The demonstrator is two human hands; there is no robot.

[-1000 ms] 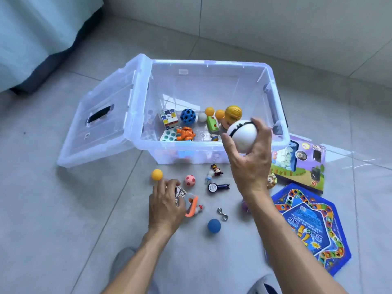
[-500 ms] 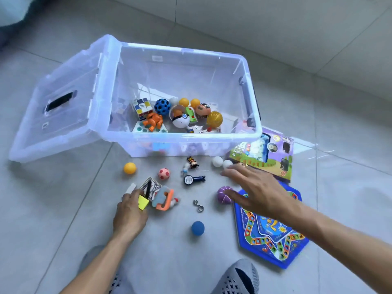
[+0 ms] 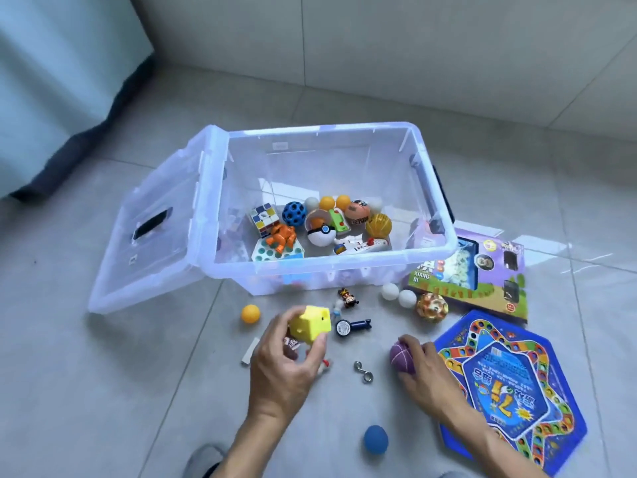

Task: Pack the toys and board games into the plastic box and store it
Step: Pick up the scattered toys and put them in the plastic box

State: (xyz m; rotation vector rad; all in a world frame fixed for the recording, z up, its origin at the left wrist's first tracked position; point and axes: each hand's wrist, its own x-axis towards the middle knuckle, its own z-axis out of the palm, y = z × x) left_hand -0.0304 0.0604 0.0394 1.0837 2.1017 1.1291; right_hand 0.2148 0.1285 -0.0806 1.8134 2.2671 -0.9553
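Observation:
The clear plastic box [image 3: 344, 267] stands open on the floor with several toys inside: a puzzle cube [image 3: 263, 219], balls and an orange figure [image 3: 282, 238]. My left hand [image 3: 282, 367] holds a yellow cube toy [image 3: 310, 322] just above the floor in front of the box. My right hand [image 3: 425, 367] is closed around a purple ball [image 3: 401, 353] on the floor. Loose toys lie between them: an orange ball [image 3: 250, 313], a blue ball [image 3: 375, 439], a metal ring puzzle [image 3: 363, 370], two white balls [image 3: 398, 294], a small figure [image 3: 346, 297].
The box's lid [image 3: 144, 236] leans open to the left. A boxed game [image 3: 482, 277] and a blue hexagonal game board [image 3: 506, 391] lie on the floor at the right. A light-blue bed cover [image 3: 51, 81] hangs at the far left. A tiled wall runs behind.
My left hand has lifted the yellow cube toy off the floor. My right hand dropped the white ball into the box, came down and closed on the purple ball.

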